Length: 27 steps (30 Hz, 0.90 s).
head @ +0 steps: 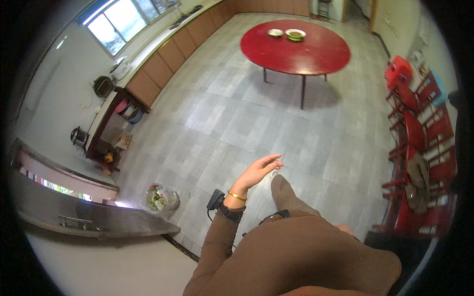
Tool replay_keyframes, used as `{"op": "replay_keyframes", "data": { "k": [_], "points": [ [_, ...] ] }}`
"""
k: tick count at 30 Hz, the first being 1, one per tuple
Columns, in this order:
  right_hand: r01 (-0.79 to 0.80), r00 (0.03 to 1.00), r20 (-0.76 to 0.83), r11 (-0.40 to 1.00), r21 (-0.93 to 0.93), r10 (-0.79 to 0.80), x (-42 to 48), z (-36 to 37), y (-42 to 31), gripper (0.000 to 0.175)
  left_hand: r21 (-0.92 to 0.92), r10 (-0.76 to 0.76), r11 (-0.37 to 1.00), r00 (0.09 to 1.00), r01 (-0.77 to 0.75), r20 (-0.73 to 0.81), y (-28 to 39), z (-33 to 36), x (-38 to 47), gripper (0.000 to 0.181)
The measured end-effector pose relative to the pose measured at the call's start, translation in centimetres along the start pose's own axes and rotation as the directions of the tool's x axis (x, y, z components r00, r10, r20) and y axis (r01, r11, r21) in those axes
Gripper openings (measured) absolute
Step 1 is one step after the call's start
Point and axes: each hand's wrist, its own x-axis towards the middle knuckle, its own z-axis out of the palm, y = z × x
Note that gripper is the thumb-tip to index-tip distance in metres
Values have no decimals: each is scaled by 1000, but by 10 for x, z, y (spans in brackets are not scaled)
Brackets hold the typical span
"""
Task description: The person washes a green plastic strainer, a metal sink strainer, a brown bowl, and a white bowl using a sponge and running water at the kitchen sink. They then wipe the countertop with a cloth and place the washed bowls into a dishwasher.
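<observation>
My left hand (259, 171) is held out over the grey tiled floor (237, 129), holding nothing, with thumb and fingers slightly apart. A gold-coloured bangle (237, 195) circles its wrist, and a black strap with a small black device (216, 199) sits just behind it. Of my right hand (346, 229) only a blurred bit shows past my brown top; its fingers are hidden. Ahead stands a round red table (292, 55) on thin dark legs. Two bowls rest on its far half: a smaller pale bowl (275, 33) and a larger bowl (295, 35) with a green lower part.
On my left, a lined waste bin (159, 198) holds green scraps beside an open door (111, 218). A counter with brown cabinets (163, 64) follows the left wall, and a rice cooker (79, 136) stands on a low table. Red chairs (414, 133) line the right wall, one bearing a brown garment (417, 181).
</observation>
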Motion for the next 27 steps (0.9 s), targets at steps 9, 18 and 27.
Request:
{"op": "replay_keyframes", "data": {
  "k": [9,18,27],
  "points": [
    [442,892,67,833,-334,-447,154,47,-531,25,-406,-385,905,647,125,-658,-73,-218,8,39],
    [848,395,636,-4,-531,-663,135,369,-980,35,-604,-652,739,-93,-298,-752,-160,-345,-9,29],
    [685,656,615,2,-729,-438,267,402,-1130,36,-422,-427,893,2,-158,-904,-105,-698,192,29]
  ]
}}
